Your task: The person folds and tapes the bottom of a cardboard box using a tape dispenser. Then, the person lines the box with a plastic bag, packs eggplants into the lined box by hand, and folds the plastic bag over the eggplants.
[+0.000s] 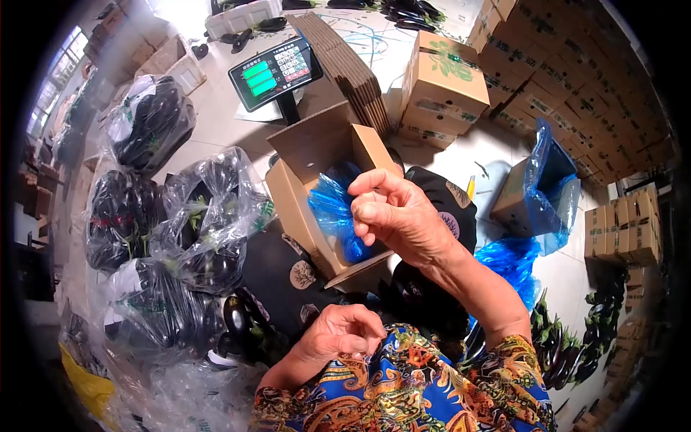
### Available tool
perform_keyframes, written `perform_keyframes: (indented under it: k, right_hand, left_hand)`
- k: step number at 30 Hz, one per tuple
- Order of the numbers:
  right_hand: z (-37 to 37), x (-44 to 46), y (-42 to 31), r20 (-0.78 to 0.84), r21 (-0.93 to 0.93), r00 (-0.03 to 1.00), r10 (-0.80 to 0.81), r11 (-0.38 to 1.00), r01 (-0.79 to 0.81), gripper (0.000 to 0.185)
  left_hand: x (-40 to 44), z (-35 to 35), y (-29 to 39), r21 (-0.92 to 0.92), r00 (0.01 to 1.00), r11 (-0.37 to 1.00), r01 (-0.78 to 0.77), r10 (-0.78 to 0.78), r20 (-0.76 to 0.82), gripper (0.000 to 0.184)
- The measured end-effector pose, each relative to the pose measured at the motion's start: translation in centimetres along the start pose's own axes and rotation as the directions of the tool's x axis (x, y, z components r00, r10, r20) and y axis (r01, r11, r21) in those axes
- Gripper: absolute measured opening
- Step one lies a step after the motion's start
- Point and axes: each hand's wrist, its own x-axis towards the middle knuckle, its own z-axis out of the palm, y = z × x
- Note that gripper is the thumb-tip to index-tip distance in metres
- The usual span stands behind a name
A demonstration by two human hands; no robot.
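My right hand is raised above an open cardboard box, fingers bent in and thumb against them; whatever they hold, if anything, does not show. Behind these fingers, a crumpled blue plastic bag lines the inside of the box. Close to my body, my left hand is curled closed near my lap, its grip contents hidden. The box stands between my knees, its flaps spread outward. Left of it lie clear plastic bags full of eggplants, with some loose eggplants beside my leg.
A digital scale display stands behind the box, beside a stack of flattened cardboard. Closed cartons rise at the back right. To the right are a blue-lined box, blue plastic bags and rows of eggplants.
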Motion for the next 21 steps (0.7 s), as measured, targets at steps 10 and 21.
perform_keyframes:
  k: [10, 21]
  right_hand:
    - [-3.1, -0.1, -2.1, -0.027, 0.002, 0.997, -0.069, 0.998, 0.069, 0.022]
    - [-5.1, -1.8, -4.7, -0.247, -0.372, 0.947, -0.207, 0.922, 0.104, 0.031]
  left_hand:
    - [0.1, 2.6, 8.4, 0.684, 0.987, 0.722, 0.102, 0.014, -0.162, 0.019]
    - [16.3, -11.2, 13.1, 0.898, 0.99, -0.436, 0.054, -0.092, -0.104, 0.041]
